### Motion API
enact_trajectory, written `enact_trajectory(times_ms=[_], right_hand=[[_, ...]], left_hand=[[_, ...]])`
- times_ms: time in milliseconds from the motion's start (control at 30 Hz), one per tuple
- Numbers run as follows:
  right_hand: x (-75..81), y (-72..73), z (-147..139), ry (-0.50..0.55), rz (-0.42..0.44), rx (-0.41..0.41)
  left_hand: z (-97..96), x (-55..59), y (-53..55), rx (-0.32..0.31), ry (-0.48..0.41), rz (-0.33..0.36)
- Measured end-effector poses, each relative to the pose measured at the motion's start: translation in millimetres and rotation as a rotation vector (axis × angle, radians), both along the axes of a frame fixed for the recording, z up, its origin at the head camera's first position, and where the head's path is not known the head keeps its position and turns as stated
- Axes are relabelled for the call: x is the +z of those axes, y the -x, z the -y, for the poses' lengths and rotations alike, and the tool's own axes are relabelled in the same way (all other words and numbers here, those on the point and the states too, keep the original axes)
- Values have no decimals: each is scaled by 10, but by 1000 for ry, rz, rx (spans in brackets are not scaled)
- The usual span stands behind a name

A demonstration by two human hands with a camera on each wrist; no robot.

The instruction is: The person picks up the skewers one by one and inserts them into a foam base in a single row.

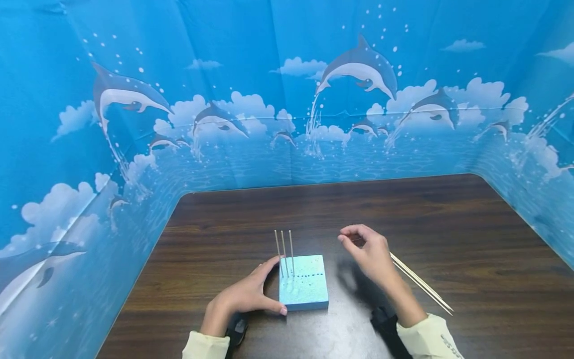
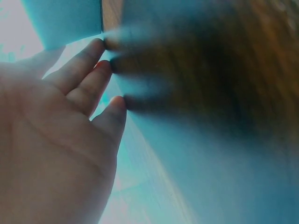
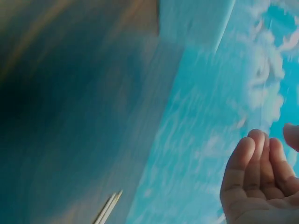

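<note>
Two hands [image 1: 246,293] [image 1: 371,253], one block [image 1: 308,291], three upright sticks [image 1: 284,253]

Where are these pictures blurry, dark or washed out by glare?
Head view: mostly sharp, pale glare on the wood-grain tabletop below the foam block in frame, soft shadow below the right hand; left wrist view: dim, tabletop smeared into dark streaks, left hand clearer; right wrist view: tabletop and foam block soft.

Block [image 1: 307,293] on table [image 1: 471,224], three sticks [image 1: 284,251] in its left half, loose sticks [image 1: 421,283] farther right
</note>
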State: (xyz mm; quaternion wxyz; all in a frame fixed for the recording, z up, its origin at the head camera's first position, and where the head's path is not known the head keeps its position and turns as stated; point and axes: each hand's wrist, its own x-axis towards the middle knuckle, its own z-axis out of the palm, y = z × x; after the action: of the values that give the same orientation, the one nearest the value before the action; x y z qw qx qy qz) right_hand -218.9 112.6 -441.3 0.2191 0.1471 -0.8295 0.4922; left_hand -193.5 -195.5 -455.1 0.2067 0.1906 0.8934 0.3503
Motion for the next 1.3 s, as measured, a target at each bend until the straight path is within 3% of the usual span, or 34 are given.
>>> enact_trajectory(times_ms=[233,400,767,1300], right_hand=[[-59,88,-473,-98,124,-182],[-92,98,-718,-166,225,-218],[-170,44,-1205,-237,587,-153],[-256,-15,-1285,-364,675,-2]], left_hand=[[4,1,4,-3,0,5],[11,2,-7,2,4,4],[2,9,-1,3,5,4],[-18,11,-8,1,11,11]])
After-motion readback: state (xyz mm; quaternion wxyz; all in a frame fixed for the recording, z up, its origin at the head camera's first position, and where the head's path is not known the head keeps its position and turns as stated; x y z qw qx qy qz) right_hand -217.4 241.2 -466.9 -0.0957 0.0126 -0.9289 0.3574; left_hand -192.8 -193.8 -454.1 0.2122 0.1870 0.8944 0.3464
